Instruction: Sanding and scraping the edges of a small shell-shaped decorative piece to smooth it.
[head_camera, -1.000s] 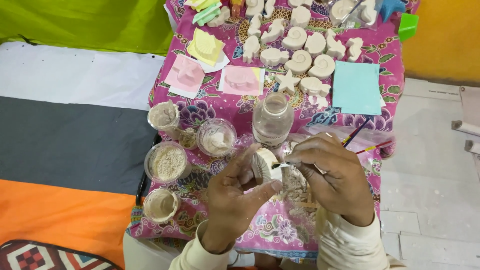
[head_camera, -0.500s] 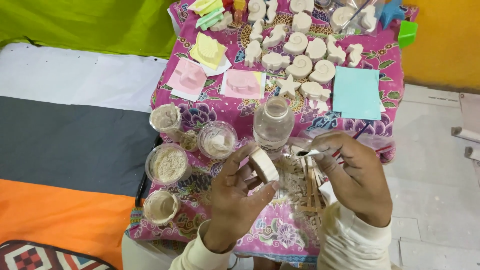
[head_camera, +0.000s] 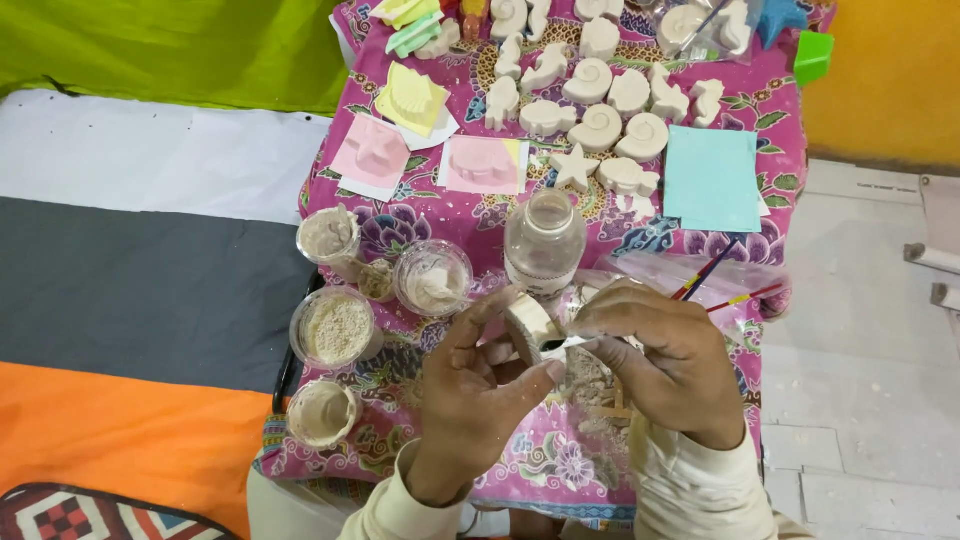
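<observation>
You held a small round white plaster piece (head_camera: 528, 326) in your left hand (head_camera: 478, 400), with your thumb and fingers (head_camera: 540, 378) clenched around its edge. It was tipped on its side, pale and chalky, with a flat creamy rim. It sat just above the near part of the desk (head_camera: 500, 215), which wore a pink flowery cloth. Your right hand (head_camera: 672, 352) pinched a thin white tool (head_camera: 562, 344) between its fingers, and the tip touched the plaster piece.

Just behind your hands stood a clear plastic bottle (head_camera: 544, 240) with a pale band around it. To its left were four round clear cups: one of whitish paste (head_camera: 432, 278), one of pale powder (head_camera: 328, 236), one of sandy grains (head_camera: 336, 328) and one of beige powder (head_camera: 322, 412). A clear plastic bag (head_camera: 700, 275) lay by your right hand with thin red and blue sticks (head_camera: 715, 280) on it.

Farther back lay a pink square mould (head_camera: 372, 155), another pink mould (head_camera: 482, 165) and a yellow mould (head_camera: 412, 98), each on paper. A light blue sheet of paper (head_camera: 712, 178) lay on the right. Between them were many white plaster shapes (head_camera: 600, 110), like shells and a star. A small green box (head_camera: 812, 55) sat at the far right corner.
</observation>
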